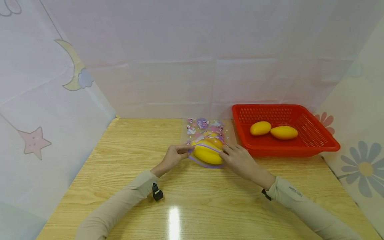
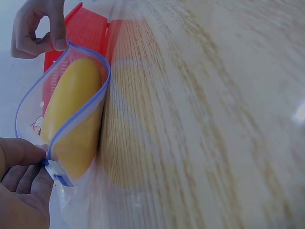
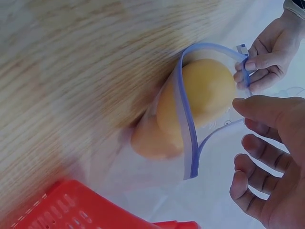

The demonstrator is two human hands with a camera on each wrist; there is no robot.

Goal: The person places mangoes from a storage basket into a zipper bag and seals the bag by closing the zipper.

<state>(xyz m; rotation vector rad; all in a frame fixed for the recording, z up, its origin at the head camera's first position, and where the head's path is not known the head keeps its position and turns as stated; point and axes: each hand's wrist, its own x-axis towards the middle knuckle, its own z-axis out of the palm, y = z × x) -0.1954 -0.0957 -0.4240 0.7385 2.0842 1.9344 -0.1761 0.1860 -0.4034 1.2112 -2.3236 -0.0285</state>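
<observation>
A clear zip bag (image 1: pixel 192 125) with a purple rim and printed pictures lies on the table, its mouth spread toward me. Inside is a yellow mango (image 1: pixel 207 155), and behind it a second mango (image 3: pixel 151 142) shows through the plastic. My left hand (image 1: pixel 174 157) pinches the bag's left corner between thumb and fingers, at the zip slider (image 2: pixel 58 172). Close by the opposite corner is my right hand (image 1: pixel 240 161). In the right wrist view its fingers (image 3: pixel 259 148) are loosely bent, with nothing held between them and the corner apart from them.
A red plastic basket (image 1: pixel 285 150) stands to the right of the bag, holding a mango (image 1: pixel 260 128) and another mango (image 1: pixel 284 132). The wooden table (image 1: pixel 135 140) ends at a pale cloth backdrop (image 1: pixel 162 86) behind and at both sides.
</observation>
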